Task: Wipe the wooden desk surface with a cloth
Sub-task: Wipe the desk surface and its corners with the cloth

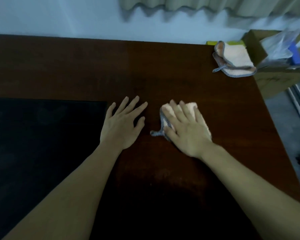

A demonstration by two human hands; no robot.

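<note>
Right hand (185, 129) lies flat, fingers straight, pressing a folded peach cloth (190, 108) onto the dark wooden desk (163, 70) near centre. Left hand (123, 122) rests spread just beside a black mat (42, 135). Second cloth (234, 59) at the far-right corner, apparently touching a cardboard box (255, 47).

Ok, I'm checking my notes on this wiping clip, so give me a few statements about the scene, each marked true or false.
1. The right hand presses flat on a peach cloth on the wooden desk. True.
2. The left hand holds a second cloth. False: it holds nothing, fingers spread over the desk.
3. A spare cloth lies at the desk's far right corner. True.
4. The black mat lies under the right hand. False: it lies left of both hands.
</note>
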